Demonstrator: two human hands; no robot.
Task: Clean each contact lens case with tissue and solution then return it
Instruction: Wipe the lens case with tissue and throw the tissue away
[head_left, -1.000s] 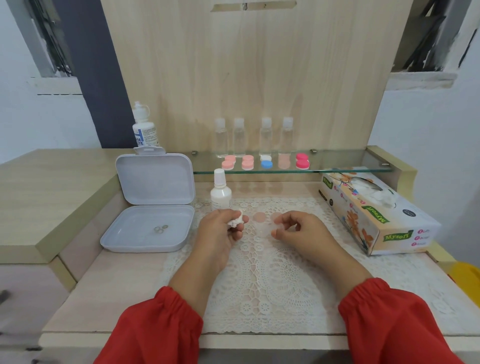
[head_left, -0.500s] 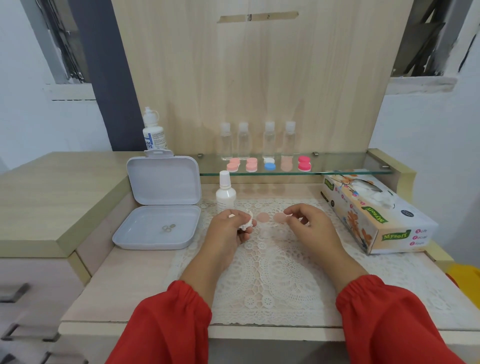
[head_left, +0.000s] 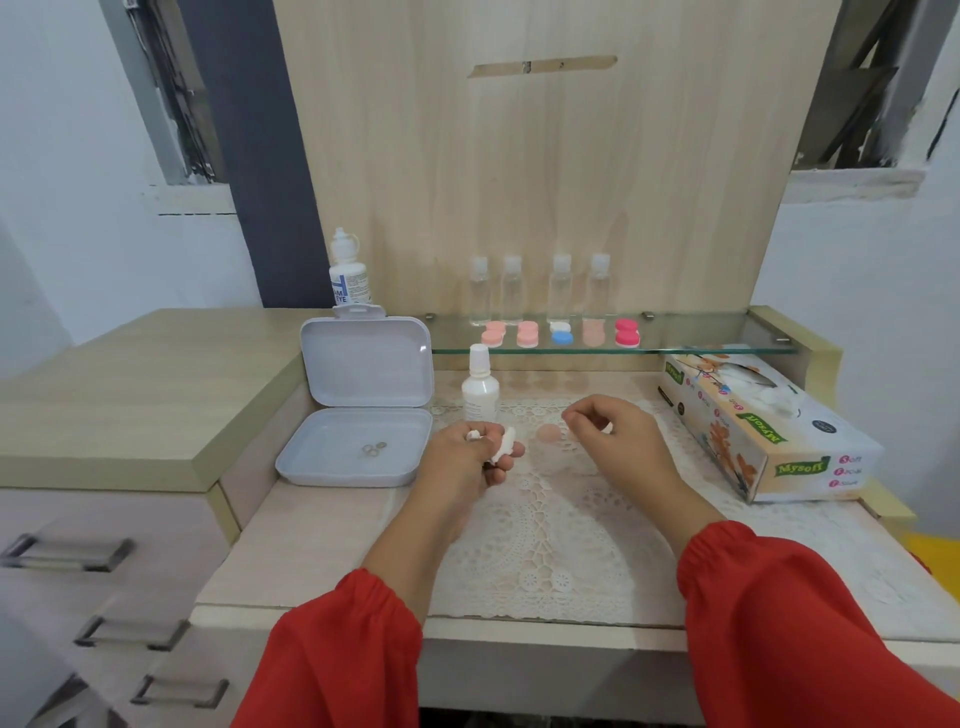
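The desk was pale wood grain, with a white lace mat spread over its middle. Both hands worked above the mat's far end. The left hand had its fingers curled round a wad of white tissue that stuck out between them. The right hand was curled too, finger and thumb pinched together over something small and pale; what it was could not be told. Between the hands a peach round piece, seemingly part of a lens case, lay on the mat.

Just behind the left hand stood a white solution bottle, upright. To the left an open grey box rested on the desk, lid raised, with small rings in its base. A tissue box lay at the right edge.

A glass shelf ran along the back against a light wood panel. On it sat a row of cases, pink, peach, blue-and-white and deep pink, with four clear bottles behind. A labelled dropper bottle stood farther left, on a raised olive-edged counter with drawers below. White walls and window ledges flanked the panel. Red sleeves covered both forearms.
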